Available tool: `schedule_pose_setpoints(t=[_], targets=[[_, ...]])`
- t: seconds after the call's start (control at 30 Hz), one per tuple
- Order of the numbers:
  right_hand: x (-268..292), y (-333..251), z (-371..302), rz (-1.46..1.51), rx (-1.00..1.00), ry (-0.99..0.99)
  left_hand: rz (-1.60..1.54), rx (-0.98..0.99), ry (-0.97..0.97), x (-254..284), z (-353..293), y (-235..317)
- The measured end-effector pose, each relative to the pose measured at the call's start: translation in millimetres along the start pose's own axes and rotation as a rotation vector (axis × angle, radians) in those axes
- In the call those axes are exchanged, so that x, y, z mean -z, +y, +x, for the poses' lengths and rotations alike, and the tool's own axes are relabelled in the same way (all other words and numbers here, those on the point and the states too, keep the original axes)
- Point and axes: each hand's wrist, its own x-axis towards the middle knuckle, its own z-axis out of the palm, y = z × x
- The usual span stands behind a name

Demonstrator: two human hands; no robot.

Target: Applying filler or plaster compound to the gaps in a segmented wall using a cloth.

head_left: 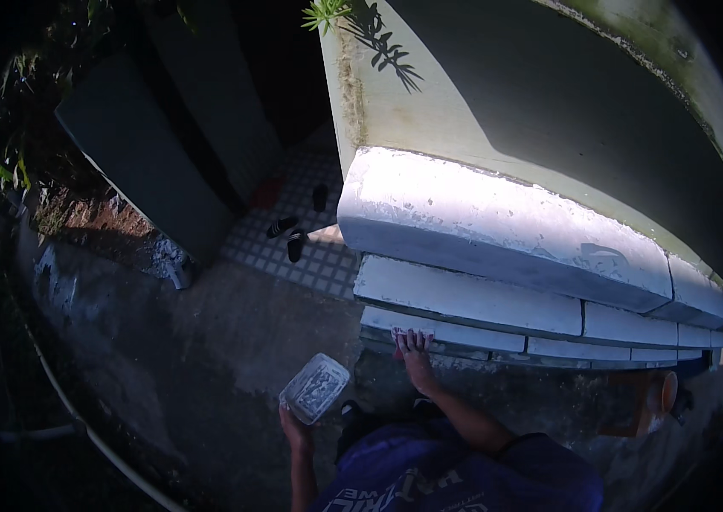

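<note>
A shallow, white-smeared tub (331, 401) in a left hand (288, 416), beside pale stepped ledges (464, 287).
The left grip clamps its near edge; the right hand (415, 346) grips a small reddish object (398, 348) against a lower ledge. Beyond, dark sandals (295, 247) lie on checkered tiles (327, 274).

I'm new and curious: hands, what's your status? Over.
Left hand holds whitish tray. Right hand at white ledge, something reddish beneath, kind unclear. No obstruction seen.
</note>
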Motion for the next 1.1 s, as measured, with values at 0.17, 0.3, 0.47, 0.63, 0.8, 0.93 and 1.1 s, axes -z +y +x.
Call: schedule_pose_setpoints(t=[0.17,0.3,0.47,0.63,0.8,0.93,1.1], targets=[[17,5,1,0.148,0.140,0.009,-0.039,-0.021,0.006,7,0,-6],[35,20,41,0.152,0.003,0.046,-0.034,0.027,-0.010,17,-1,-9],[-9,3,17,-0.141,-0.106,-0.070,0.015,-0.018,-0.037,10,-4,4],[3,-23,7,0.351,0.078,-0.069,-0.035,-0.014,0.010,16,-9,2],[9,-16,79,0.163,-0.056,0.007,0.035,0.006,0.011,21,-15,-1],[-14,-23,51,-0.229,-0.085,0.159,0.074,-0.015,0.020,26,-16,-1],[7,-17,4,0.099,0.068,-0.081,-0.029,-0.014,0.053,42,-24,-7]])
